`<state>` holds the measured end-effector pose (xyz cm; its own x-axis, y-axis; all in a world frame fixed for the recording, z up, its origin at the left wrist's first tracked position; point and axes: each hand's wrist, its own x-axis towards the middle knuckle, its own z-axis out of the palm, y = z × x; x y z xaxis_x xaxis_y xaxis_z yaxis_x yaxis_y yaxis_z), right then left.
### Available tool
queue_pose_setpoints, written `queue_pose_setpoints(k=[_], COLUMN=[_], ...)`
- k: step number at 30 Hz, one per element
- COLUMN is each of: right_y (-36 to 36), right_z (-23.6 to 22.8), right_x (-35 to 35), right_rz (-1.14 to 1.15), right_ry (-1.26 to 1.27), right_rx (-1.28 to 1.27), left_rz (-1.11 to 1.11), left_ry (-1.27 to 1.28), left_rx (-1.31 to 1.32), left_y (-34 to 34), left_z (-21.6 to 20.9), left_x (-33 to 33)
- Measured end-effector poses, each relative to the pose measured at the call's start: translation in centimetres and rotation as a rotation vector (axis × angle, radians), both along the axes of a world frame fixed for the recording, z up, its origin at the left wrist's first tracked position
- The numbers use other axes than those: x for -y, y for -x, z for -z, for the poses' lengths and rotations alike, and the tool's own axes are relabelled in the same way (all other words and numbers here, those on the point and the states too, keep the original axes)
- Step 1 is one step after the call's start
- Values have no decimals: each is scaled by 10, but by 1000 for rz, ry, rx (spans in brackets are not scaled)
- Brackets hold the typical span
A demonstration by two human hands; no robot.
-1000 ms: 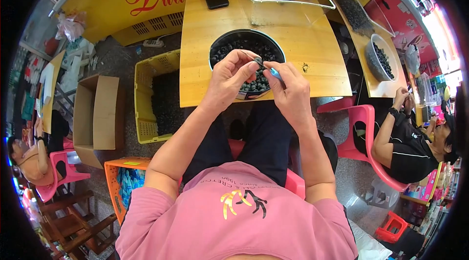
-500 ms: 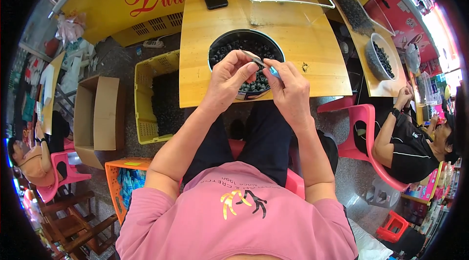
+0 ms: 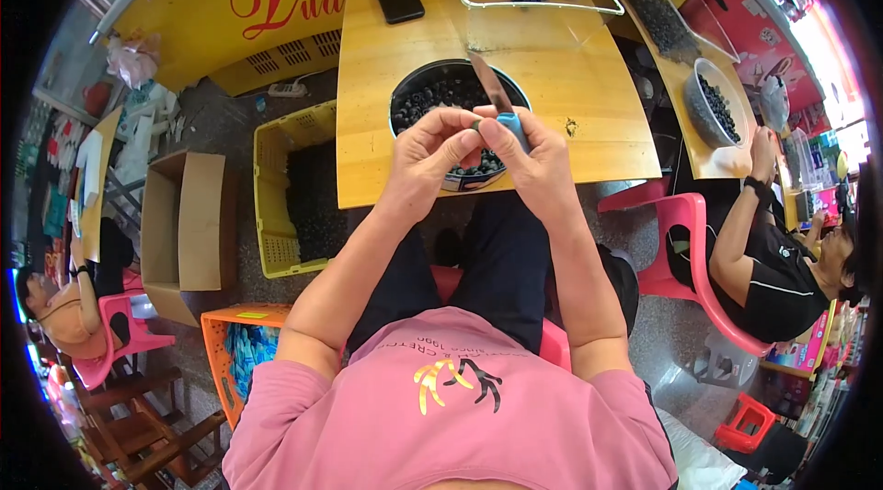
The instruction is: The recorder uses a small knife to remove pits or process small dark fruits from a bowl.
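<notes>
My right hand (image 3: pixel 535 157) is closed round the blue handle (image 3: pixel 512 129) of a small knife, its blade (image 3: pixel 492 83) pointing up and away from me. Thumb and fingertips of my left hand (image 3: pixel 428 154) are pinched on a small dark greenish piece (image 3: pixel 475 125), mostly hidden by the fingers, and meet my right thumb there. Below both hands stands a round tin (image 3: pixel 394 94) with a dark inside, holding many small black round pieces (image 3: pixel 441 92). My hands cover part of the tin's near half.
The tin is near the front edge of a wooden table (image 3: pixel 589 122). A black phone (image 3: pixel 398 0) and a clear box (image 3: pixel 543 6) lie farther back. A yellow crate (image 3: pixel 272 205) and cardboard box (image 3: pixel 204 223) stand left. A person (image 3: pixel 782 251) sits right, beside a clear bowl (image 3: pixel 701 122).
The knife blade has swung from pointing left across my left fingertips to pointing up and away. My left fingers have dropped slightly and now pinch a small piece beside the handle.
</notes>
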<state>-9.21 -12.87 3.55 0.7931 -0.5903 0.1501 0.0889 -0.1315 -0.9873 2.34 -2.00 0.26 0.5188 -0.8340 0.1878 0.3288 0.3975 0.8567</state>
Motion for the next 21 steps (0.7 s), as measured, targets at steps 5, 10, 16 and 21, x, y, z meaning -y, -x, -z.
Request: queue_pose_setpoints(k=[5, 10, 16, 21], right_y=[-2, 4, 20, 32], right_z=[9, 17, 25, 32], right_x=[0, 14, 28, 28], right_rz=[-56, -14, 107, 119], right_ry=[-177, -310, -364, -350], right_rx=[109, 83, 66, 45], left_rz=[79, 193, -69, -177], left_ry=[-45, -88, -80, 5], left_rx=[79, 97, 374, 675], left_y=[-5, -14, -72, -115], left_z=[1, -12, -57, -76], left_x=[2, 17, 100, 147])
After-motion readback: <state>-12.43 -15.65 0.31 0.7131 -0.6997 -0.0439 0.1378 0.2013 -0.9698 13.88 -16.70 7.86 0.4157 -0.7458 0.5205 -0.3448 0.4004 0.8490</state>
